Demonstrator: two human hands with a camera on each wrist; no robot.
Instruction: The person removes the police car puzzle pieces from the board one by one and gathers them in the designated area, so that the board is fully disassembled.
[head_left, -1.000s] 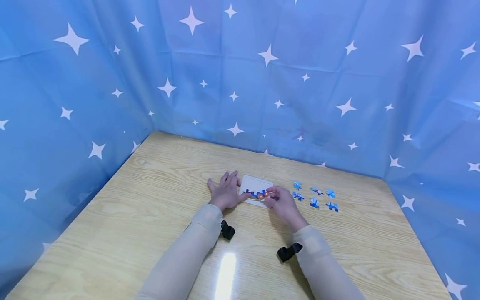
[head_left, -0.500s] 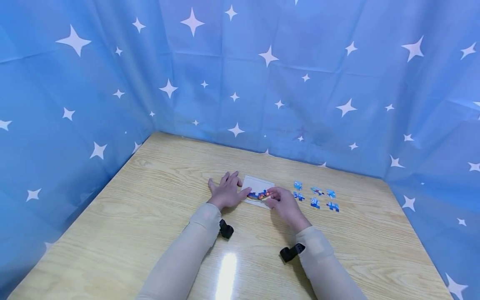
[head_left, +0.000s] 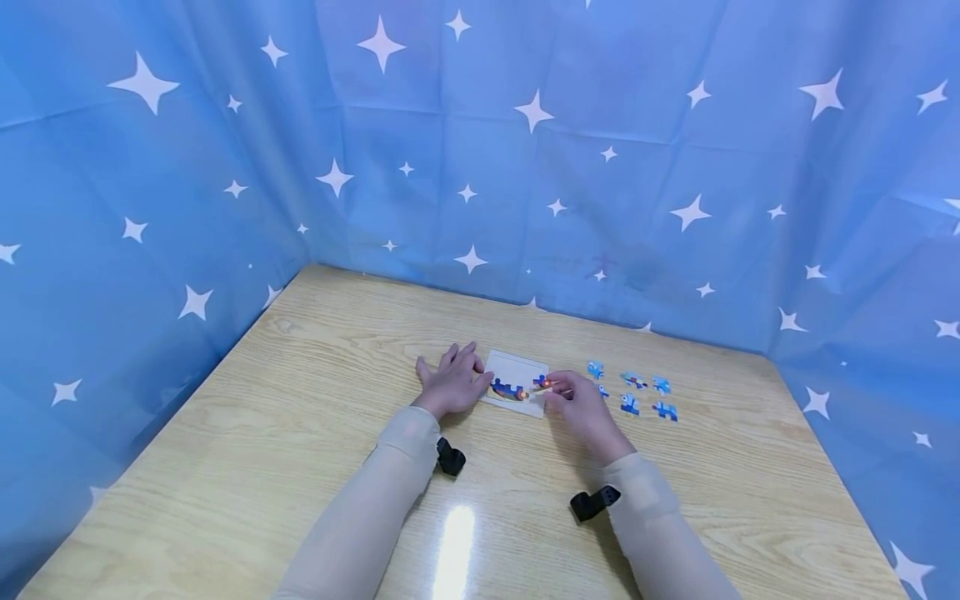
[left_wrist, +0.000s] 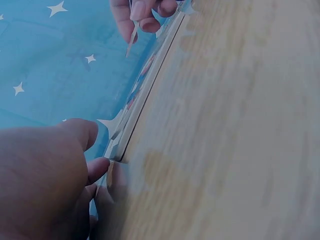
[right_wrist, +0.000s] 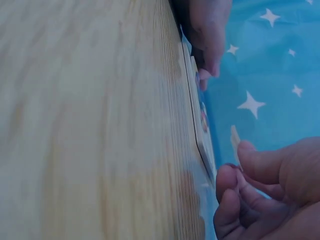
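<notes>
A small white puzzle tray (head_left: 517,367) lies on the table. A joined strip of blue and orange jigsaw pieces (head_left: 507,390) lies along its near side. My right hand (head_left: 587,414) pinches a jigsaw piece (head_left: 541,382) between thumb and fingers over the tray's right part. In the right wrist view that piece (right_wrist: 235,140) shows edge-on, tilted and raised above the tray. My left hand (head_left: 453,388) is spread on the table at the tray's left edge, its thumb by the strip's left end. Seen from the left wrist, its fingers are right at the tray's corner (left_wrist: 117,147).
Several loose blue jigsaw pieces (head_left: 630,404) lie to the right of the right hand, one partly covered by it. The wooden table (head_left: 337,350) runs back to a blue star-patterned curtain (head_left: 420,208). Black cameras (head_left: 595,503) sit on both wrists.
My right hand has moved slightly right, and its jigsaw piece now stands apart from the strip. My left thumb has drawn back left off the strip. The loose pieces have stayed put.
</notes>
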